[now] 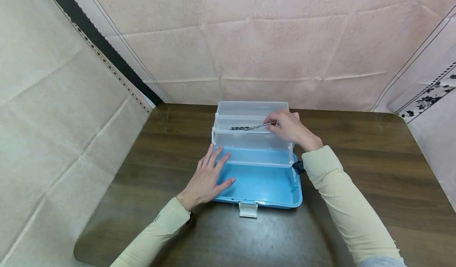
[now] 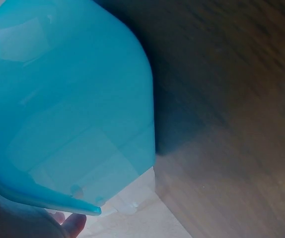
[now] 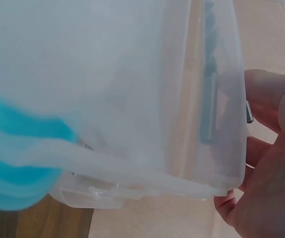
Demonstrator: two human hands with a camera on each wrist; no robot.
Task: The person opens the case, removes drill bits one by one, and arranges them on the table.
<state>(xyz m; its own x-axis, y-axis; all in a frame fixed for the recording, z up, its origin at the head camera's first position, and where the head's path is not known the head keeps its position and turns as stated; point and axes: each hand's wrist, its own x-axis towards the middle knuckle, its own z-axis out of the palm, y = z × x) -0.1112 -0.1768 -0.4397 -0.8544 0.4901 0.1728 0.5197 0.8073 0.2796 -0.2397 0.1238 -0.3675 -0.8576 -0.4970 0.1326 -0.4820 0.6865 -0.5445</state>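
Observation:
A blue storage box [image 1: 261, 184] stands unfolded on the table, its translucent tiered trays [image 1: 253, 139] raised toward the back. My right hand [image 1: 290, 127] is over the upper trays and pinches the shank end of a drill bit [image 1: 261, 125], tilted with its fluted end down to the left. Another drill bit [image 3: 209, 106] shows through the tray wall in the right wrist view, lying inside the tray beside my right hand. At the box's left side, my left hand [image 1: 206, 178] spreads straight fingers over the rim, holding nothing.
A white latch [image 1: 248, 209] hangs off the front of the box. The brown wooden table [image 1: 160, 172] extends on both sides, with a pale patterned cloth [image 1: 249, 53] behind it. A dark band [image 1: 298, 166] is at the right cuff.

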